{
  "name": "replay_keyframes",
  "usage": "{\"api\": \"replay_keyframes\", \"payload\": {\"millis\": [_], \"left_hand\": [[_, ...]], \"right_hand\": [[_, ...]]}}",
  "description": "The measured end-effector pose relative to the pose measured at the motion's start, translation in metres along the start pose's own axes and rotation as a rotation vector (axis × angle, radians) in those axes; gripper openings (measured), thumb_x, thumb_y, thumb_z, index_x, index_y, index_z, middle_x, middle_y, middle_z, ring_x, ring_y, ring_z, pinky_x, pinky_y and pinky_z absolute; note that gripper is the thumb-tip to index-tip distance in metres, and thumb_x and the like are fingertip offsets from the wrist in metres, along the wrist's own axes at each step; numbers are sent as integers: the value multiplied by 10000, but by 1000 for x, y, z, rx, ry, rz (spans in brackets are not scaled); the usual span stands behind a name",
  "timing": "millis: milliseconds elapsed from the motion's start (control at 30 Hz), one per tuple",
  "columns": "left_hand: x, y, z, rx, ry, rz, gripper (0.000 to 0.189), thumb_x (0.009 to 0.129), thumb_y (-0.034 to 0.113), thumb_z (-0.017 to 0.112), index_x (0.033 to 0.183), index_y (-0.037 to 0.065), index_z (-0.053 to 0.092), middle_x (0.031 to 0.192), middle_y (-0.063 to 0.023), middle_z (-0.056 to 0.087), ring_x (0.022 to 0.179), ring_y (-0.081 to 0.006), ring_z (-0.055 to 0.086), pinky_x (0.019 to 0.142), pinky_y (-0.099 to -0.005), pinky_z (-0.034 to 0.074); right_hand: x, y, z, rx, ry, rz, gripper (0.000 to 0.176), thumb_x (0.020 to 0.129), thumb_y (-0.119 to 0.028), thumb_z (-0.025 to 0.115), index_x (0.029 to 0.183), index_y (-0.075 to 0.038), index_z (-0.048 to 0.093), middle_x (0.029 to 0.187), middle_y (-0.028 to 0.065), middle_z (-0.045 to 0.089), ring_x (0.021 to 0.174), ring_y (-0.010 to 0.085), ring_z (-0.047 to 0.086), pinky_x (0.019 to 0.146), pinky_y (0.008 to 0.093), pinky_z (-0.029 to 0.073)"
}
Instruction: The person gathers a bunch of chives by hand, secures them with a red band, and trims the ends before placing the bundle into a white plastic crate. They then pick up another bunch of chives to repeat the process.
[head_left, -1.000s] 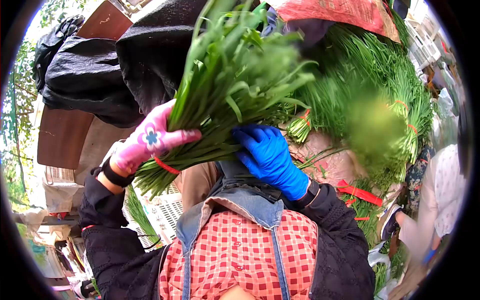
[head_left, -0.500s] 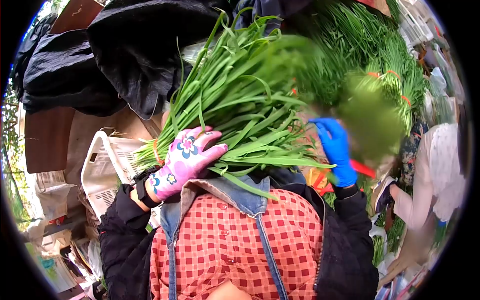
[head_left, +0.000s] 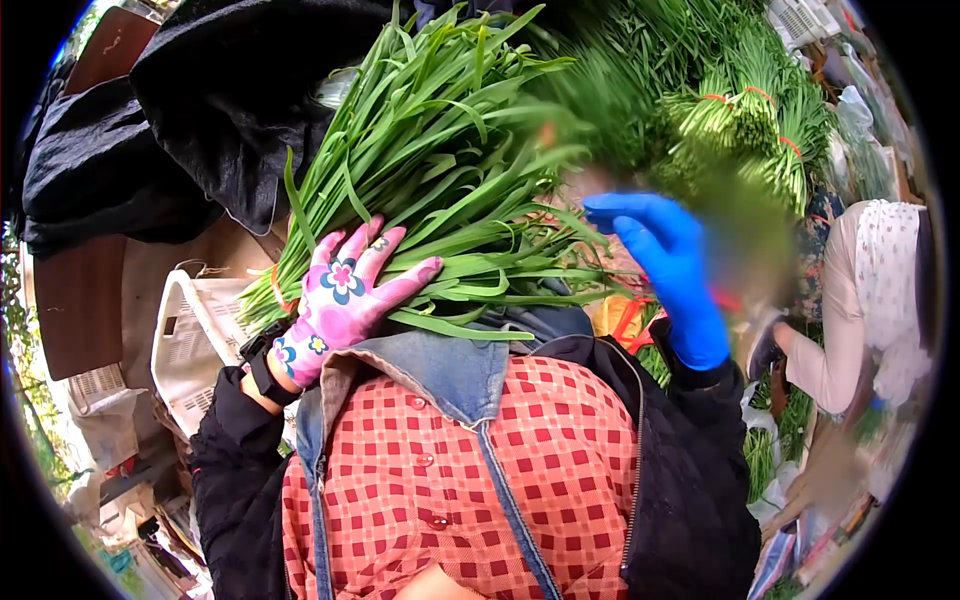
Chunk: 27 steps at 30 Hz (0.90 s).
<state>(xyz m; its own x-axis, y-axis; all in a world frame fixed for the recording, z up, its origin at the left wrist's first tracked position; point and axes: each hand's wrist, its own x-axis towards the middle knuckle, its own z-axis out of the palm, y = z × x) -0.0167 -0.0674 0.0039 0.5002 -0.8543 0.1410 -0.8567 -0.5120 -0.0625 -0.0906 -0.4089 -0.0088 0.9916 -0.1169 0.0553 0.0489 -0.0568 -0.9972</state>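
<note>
I see a flowered pink left glove [head_left: 343,298] and a plain blue right glove [head_left: 672,268]. A dark zip-up jacket [head_left: 690,470] frames a red-checked top [head_left: 450,490] edged in faded denim [head_left: 440,380]; a black band [head_left: 266,376] circles the left wrist

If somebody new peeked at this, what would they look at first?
Probably the big bunch of long, flat green leaves fanned across the upper middle, with a thin orange-red band round its stems at the left. Next, the left hand, gloved in flowery pink, spread on that bunch, and the right hand, gloved in bright blue, raised near the leaf tips. Below is a red-checked shirt.
</note>
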Motion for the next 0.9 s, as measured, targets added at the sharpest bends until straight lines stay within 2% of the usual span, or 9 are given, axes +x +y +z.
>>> {"api": "replay_keyframes", "payload": {"millis": [33, 100, 167, 467, 567, 633, 667, 800, 900], "left_hand": [[0, 1, -2, -12, 0, -7, 508, 826, 250, 621, 1313, 395, 611, 1303, -130, 610, 1207, -343, 586, 993, -518, 400], [-1, 0, 1, -3, 7, 0, 515, 818, 249, 633, 1312, 392, 613, 1304, -126, 609, 1200, -342, 589, 995, -509, 398], [1, 3, -1, -16, 4, -11, 520, 811, 252, 639, 1311, 394, 614, 1302, -123, 611, 1198, -341, 590, 997, -509, 395], [3, 1, -1, 12, -11, 4, 497, 829, 280, 606, 1311, 402, 613, 1301, -118, 612, 1189, -332, 594, 990, -510, 402], [2, 2, 0, 11, 7, 5, 488, 846, 273, 576, 1316, 403, 608, 1295, -95, 622, 1173, -319, 604, 973, -496, 412], [1, 1, 2, 45, 10, 24, 494, 847, 268, 562, 1319, 405, 603, 1298, -45, 632, 1177, -295, 602, 962, -480, 414], [-1, 1, 6, 56, 17, 30, 500, 847, 269, 561, 1326, 409, 595, 1304, -33, 630, 1181, -292, 600, 963, -479, 411], [-4, 1, 8, 107, -43, 50, 540, 848, 290, 555, 1370, 429, 544, 1345, 18, 614, 1220, -287, 581, 966, -505, 397], [-6, 0, 8, 87, -49, 50, 545, 857, 300, 534, 1393, 404, 529, 1362, 35, 601, 1251, -251, 560, 973, -524, 388]], "right_hand": [[-3, -9, -1, 1, -2, 3, 198, 944, -57, 622, 1120, -5, 696, 1058, 78, 729, 937, 157, 675, 858, 305, 528], [-9, -19, -4, -306, -152, -99, 158, 908, -83, 663, 1045, -44, 732, 969, 76, 737, 875, 179, 690, 788, 306, 535], [-19, -11, -3, -512, -285, 72, 190, 857, -214, 725, 1002, -94, 749, 893, 92, 721, 805, 199, 688, 718, 317, 534], [-13, 16, 28, -397, -213, 294, 224, 830, -266, 758, 951, -78, 753, 772, 65, 696, 664, 171, 636, 641, 300, 512], [-14, 31, 39, -372, -132, 143, 188, 833, -232, 750, 899, -56, 754, 735, 66, 690, 629, 147, 628, 608, 279, 494], [-15, 39, 43, -282, 52, 103, 152, 848, -173, 727, 848, -22, 747, 724, 56, 694, 627, 113, 624, 600, 269, 490], [-15, 36, 45, -76, 70, 278, 112, 860, -102, 695, 851, 1, 740, 742, 51, 706, 634, 99, 630, 597, 259, 492], [-15, 53, 50, 73, 219, 249, 77, 860, -35, 669, 875, 5, 732, 760, 42, 705, 658, 84, 628, 617, 249, 499], [-5, 59, 9, 108, 352, 316, 193, 896, -200, 672, 876, -16, 727, 729, 59, 697, 657, 146, 651, 634, 301, 500]]}}
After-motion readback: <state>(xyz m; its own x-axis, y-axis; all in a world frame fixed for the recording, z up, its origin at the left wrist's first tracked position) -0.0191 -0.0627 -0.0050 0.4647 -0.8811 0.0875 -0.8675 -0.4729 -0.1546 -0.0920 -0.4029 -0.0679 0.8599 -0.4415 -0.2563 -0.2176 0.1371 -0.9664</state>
